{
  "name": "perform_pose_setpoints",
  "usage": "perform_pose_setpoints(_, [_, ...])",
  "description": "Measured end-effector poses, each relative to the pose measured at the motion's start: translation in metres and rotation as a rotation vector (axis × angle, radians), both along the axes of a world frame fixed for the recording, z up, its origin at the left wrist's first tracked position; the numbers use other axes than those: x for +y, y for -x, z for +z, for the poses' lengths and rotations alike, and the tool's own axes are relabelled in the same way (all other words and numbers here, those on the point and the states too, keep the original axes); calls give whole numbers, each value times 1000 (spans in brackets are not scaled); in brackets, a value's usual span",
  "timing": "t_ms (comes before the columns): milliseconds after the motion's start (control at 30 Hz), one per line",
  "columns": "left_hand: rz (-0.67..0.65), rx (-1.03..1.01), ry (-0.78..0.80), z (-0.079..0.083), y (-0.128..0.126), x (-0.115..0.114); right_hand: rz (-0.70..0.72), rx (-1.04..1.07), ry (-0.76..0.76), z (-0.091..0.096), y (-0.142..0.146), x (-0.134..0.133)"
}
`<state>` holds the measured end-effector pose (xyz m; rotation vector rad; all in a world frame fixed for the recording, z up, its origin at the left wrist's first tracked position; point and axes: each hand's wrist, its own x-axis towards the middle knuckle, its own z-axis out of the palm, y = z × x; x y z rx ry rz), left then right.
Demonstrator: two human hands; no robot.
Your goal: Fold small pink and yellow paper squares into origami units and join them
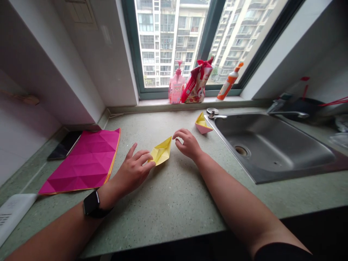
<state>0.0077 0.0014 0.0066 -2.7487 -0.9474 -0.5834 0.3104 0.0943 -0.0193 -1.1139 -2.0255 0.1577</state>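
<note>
Right forearm (239,206) ends in an empty hand (188,145); left hand (133,172) hides the yellow paper boat's (161,151) tip, grip unclear.

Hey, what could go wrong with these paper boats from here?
The yellow and pink paper boat sits close to the edge of the steel sink, so a knock could send it in. The yellow folded paper touching the left hand might crease badly if pressed, with the right hand close by.

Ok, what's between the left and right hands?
In the head view, a folded yellow paper boat lies between the left hand and right hand, on the speckled green countertop.
</note>
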Motion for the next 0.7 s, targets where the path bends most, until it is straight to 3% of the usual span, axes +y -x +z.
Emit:
perform_pose_setpoints(167, [-37,-35,15,-5,2,-1,34,12,-31,7,7,-8])
perform_pose_setpoints(433, [-44,-82,6,-11,3,3,320,-227,-32,13,18,-22])
perform_pose_setpoints(600, [-26,-142,-14,-16,7,11,272,-308,-97,9,21,-20])
perform_pose_setpoints(700, [40,-316,-16,-18,5,13,200,-260,-92,7,20,-16])
